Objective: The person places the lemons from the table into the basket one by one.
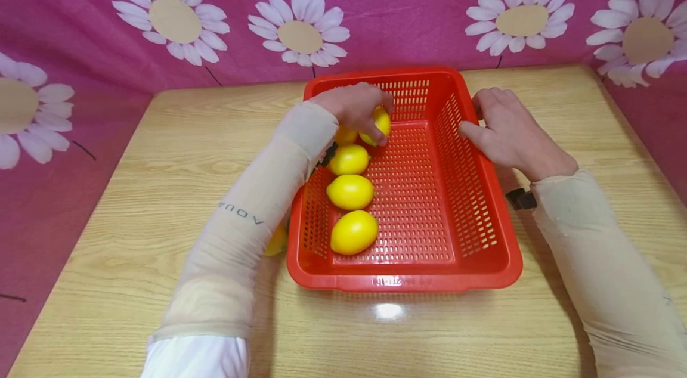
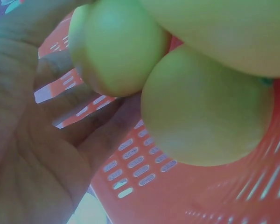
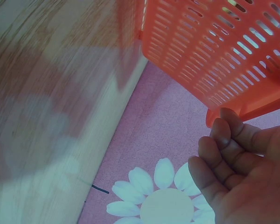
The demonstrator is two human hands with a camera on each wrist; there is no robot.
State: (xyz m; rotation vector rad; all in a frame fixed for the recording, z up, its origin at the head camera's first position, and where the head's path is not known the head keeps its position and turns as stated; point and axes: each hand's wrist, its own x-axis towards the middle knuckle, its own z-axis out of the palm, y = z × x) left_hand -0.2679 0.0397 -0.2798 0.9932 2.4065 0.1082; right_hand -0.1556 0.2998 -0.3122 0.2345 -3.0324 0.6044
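Inside a red plastic basket (image 1: 405, 281), my left hand (image 1: 356, 105) is at the far left corner. It holds a yellow lemon (image 1: 382, 123) between thumb and curved fingers; the same lemon (image 2: 119, 51) shows beside the palm in the left wrist view. Several more lemons (image 1: 350, 192) lie in a row along the basket's left wall, the farthest partly hidden by the hand. My right hand (image 1: 507, 127) grips the basket's right rim, thumb over the inner side. In the right wrist view its curled fingers (image 3: 214, 161) meet the rim's outer edge.
Another yellow fruit (image 1: 276, 241) lies outside the basket at its left, mostly covered by the left forearm. Everything stands on a light wooden table (image 1: 204, 127). A pink cloth (image 1: 386, 2) with white daisies rises behind and at both sides.
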